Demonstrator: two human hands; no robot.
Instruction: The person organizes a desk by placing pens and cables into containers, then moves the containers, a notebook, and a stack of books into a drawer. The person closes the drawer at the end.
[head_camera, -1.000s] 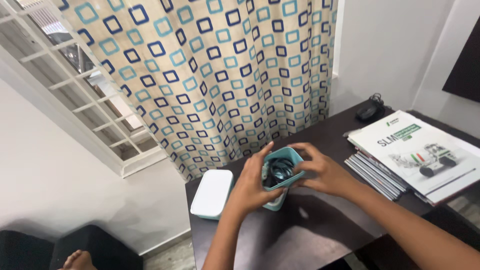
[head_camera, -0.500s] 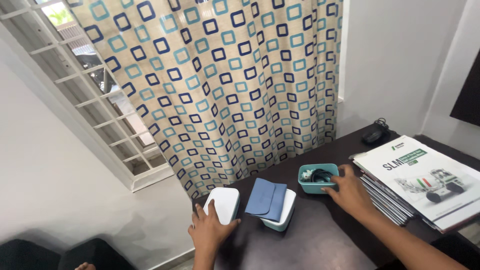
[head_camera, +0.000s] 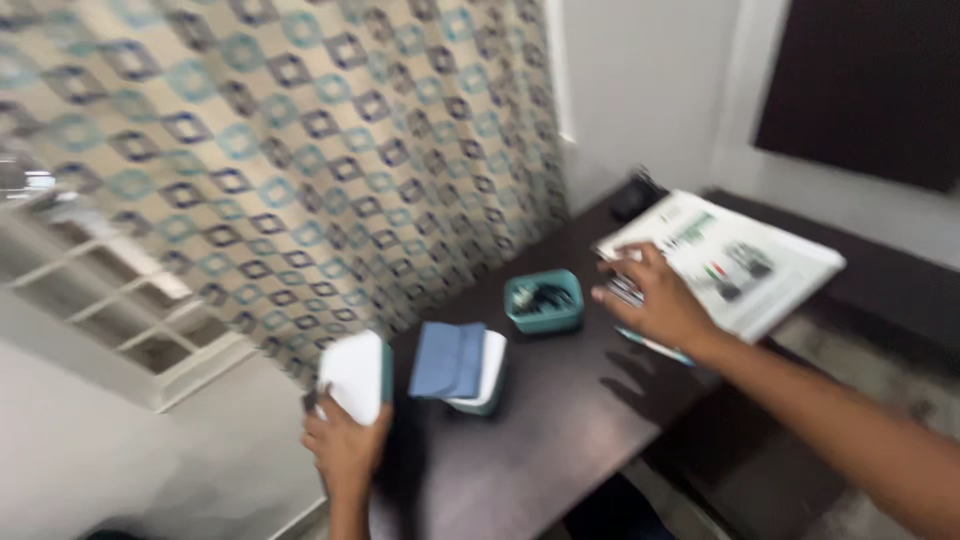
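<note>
Two hands at a dark bench (head_camera: 560, 430), frame blurred. Left hand (head_camera: 345, 445) at the near-left edge, fingers closed around a white lid (head_camera: 355, 375) with a teal rim, tilted up off the surface. Right hand (head_camera: 655, 300) rests on the stack of papers (head_camera: 745, 255), fingers spread fairly wide, gripping nothing I can make out. Between them: small teal tray (head_camera: 545, 302) with dark bits inside; blue folded cloth (head_camera: 450, 360) on a white container (head_camera: 485, 375). Patterned curtain (head_camera: 300, 150) behind.

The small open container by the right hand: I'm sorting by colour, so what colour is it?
Teal; the small open container shows best in the head view.
</note>
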